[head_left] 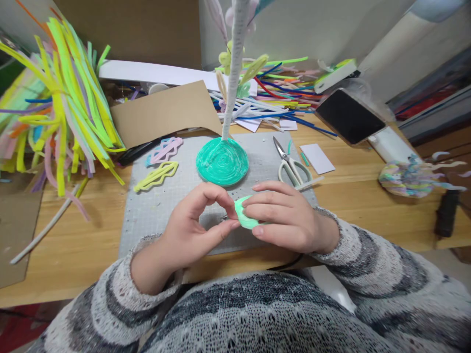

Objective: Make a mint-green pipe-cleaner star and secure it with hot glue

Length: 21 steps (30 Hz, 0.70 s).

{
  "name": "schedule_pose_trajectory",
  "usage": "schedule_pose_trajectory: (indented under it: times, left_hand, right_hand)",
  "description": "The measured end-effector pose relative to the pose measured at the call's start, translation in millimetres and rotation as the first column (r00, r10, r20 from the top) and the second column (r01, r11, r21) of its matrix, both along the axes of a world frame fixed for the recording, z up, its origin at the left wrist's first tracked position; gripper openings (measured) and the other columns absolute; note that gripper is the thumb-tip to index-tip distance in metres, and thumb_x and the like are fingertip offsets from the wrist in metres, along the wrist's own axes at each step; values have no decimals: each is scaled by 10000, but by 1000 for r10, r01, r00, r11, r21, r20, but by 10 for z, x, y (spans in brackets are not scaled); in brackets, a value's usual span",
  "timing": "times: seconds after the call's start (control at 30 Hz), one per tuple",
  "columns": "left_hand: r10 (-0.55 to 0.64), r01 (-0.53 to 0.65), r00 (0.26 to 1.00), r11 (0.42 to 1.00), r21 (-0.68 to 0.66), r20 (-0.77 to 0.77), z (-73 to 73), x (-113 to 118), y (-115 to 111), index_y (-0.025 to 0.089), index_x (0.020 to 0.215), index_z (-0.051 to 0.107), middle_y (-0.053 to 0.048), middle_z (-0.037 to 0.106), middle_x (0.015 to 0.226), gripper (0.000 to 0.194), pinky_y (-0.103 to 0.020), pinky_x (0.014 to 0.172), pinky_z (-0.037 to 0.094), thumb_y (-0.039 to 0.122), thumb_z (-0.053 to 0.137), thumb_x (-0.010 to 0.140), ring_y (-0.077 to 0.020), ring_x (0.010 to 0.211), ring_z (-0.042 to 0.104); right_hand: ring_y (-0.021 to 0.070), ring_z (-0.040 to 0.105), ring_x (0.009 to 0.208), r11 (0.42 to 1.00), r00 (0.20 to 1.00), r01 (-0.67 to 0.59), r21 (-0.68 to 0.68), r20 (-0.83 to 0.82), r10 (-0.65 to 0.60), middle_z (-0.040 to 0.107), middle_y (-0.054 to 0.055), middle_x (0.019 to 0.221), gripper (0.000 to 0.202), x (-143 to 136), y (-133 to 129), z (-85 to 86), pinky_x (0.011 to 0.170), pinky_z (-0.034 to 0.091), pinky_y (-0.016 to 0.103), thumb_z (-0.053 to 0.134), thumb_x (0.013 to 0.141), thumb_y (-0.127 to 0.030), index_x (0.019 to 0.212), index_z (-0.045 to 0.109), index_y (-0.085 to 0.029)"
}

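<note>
A light green fuzzy piece point(246, 214) is between my hands above the grey cutting mat point(147, 220). My left hand point(200, 220) pinches its left edge between thumb and index finger. My right hand point(283, 213) holds it from the right, with the fingers over its front, so part of it is hidden. Just beyond my hands, a green coiled disc point(222, 162) lies on the mat with a white wrapped stem point(232, 73) standing upright from it. Scissors point(290, 164) rest on the mat at the right, beyond my right hand.
Yellow zigzag pieces point(156, 176) and pink ones point(166, 150) lie left on the mat. A large bundle of pipe cleaners point(62, 108) stands far left, beside cardboard point(165, 113). Loose pipe cleaners point(279, 93), a phone point(349, 116) and a pastel ornament point(405, 177) are rearward and right.
</note>
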<state>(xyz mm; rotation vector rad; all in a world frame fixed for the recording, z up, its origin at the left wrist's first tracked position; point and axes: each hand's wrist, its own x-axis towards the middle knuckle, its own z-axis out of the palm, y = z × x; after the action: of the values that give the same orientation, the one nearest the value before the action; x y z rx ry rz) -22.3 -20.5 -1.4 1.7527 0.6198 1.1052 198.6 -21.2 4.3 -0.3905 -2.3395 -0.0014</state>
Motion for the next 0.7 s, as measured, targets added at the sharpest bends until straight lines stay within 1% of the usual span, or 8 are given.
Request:
schedule_pose_trajectory:
  times: [0.13,0.27,0.33,0.43,0.5,0.57,0.63,0.7]
  left_hand:
    - [25,-25,999,999,-22,37,15,19,-1,199,966,526,0,607,828,263,-265,714,515,90,697,799,-118,749,608]
    - [58,-53,996,996,-70,70,28,25,-4,204,975,521,12,603,784,242,-251,675,500,127,691,820,-110,704,597]
    - [95,-89,993,993,-77,77,29,10,1,207,984,541,11,605,785,225,-248,655,492,148,691,827,-109,686,585]
    - [150,-150,989,989,9,19,34,-30,25,210,972,617,-7,628,815,146,-257,674,485,151,667,848,-121,723,575]
    - [145,-142,989,985,99,-31,38,-54,44,219,966,667,-18,640,836,126,-264,701,481,140,628,875,-129,768,582]
    - [120,-107,990,981,162,-69,40,-69,57,228,967,694,-26,650,845,146,-269,700,477,148,594,900,-135,785,590]
    - [115,-97,990,978,184,-87,38,-72,60,229,945,701,-30,654,821,134,-273,669,473,180,580,914,-139,758,591]
    - [123,-106,989,977,184,-85,34,-67,57,221,883,688,-28,651,771,121,-276,640,469,228,575,924,-142,718,586]
  right_hand:
    - [164,695,887,1000,1000,-2,-2,-13,2,748,26,909,94,17,7,-22,921,558,422,572,899,-157,913,591,-248]
    - [172,683,932,998,998,-5,-62,-67,1,740,12,936,127,40,4,-48,925,548,447,582,885,-163,911,611,-285]
    - [175,683,934,997,995,-8,-79,-97,1,737,4,935,141,46,2,-52,927,545,455,585,880,-163,904,613,-299]
    - [173,690,907,998,994,-3,-59,-110,-4,735,3,905,144,49,2,-48,923,551,452,560,891,-159,899,603,-296]
    - [175,692,901,999,994,-7,-42,-107,2,735,12,895,138,51,3,-45,925,552,446,552,895,-160,899,604,-287]
    - [175,692,910,998,994,-20,-58,-107,14,736,7,909,134,56,3,-45,934,548,449,569,888,-168,902,611,-295]
    - [172,689,923,995,994,-37,-91,-109,27,734,-13,925,140,63,0,-46,942,543,456,597,873,-183,902,614,-319]
    - [171,687,937,993,994,-50,-104,-106,39,731,-25,928,139,68,-5,-46,946,541,460,621,859,-199,892,616,-335]
